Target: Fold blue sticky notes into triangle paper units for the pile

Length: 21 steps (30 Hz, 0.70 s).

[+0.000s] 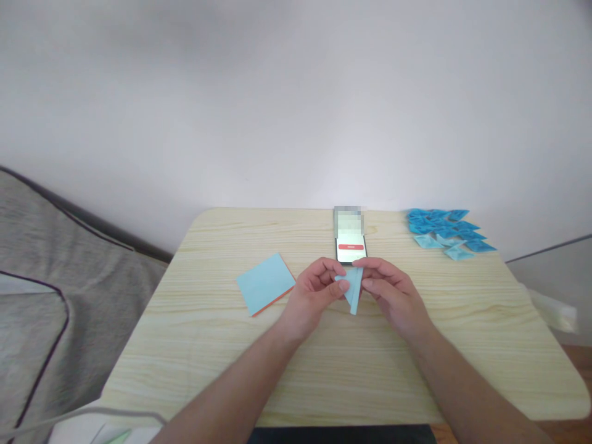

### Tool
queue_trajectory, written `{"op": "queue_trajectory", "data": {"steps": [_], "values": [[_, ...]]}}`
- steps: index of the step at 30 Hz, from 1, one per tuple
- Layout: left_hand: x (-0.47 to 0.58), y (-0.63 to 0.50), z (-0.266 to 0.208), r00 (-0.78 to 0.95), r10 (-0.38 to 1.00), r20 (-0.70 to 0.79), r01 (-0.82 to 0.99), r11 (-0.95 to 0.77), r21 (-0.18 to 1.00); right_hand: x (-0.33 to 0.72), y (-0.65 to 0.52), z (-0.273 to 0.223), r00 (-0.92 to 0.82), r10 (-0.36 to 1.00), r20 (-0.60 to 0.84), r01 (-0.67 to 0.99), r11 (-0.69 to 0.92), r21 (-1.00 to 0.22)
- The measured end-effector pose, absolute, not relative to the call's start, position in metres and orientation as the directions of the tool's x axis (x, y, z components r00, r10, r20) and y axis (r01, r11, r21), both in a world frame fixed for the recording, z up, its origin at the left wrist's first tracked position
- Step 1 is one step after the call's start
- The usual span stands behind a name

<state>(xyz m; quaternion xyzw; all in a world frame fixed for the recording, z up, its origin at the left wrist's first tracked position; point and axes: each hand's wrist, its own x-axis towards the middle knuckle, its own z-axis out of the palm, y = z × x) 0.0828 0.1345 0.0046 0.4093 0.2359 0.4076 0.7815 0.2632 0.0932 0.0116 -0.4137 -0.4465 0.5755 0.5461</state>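
Between my two hands, above the middle of the table, is a light blue folded paper [353,290], narrowing to a point at its lower end. My left hand [319,287] pinches its left side between thumb and fingers. On the other side, my right hand [391,290] has its thumb and forefinger closed at the paper's right edge. Left of my hands lies a stack of paper sheets [266,283], light blue on top with an orange edge below.
A phone [350,237] with a lit screen lies just beyond my hands. Several folded blue paper pieces [439,228] are gathered at the table's back right. The wooden table [194,345] meets a white wall [277,111]; grey fabric [92,296] is at the left.
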Motion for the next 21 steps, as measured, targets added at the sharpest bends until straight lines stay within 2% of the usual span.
{"op": "queue_trajectory", "data": {"steps": [14, 21], "values": [[0.084, 0.130, 0.013, 0.578, 0.809, -0.104, -0.468, 0.433, 0.771, 0.263, 0.091, 0.015, -0.089, 0.992, 0.084, -0.245, 0.059, -0.968], [0.084, 0.130, 0.015, 0.611, 0.788, -0.080, -0.494, 0.458, 0.739, 0.263, 0.090, 0.011, -0.115, 0.987, 0.113, -0.270, 0.078, -0.960]]}}
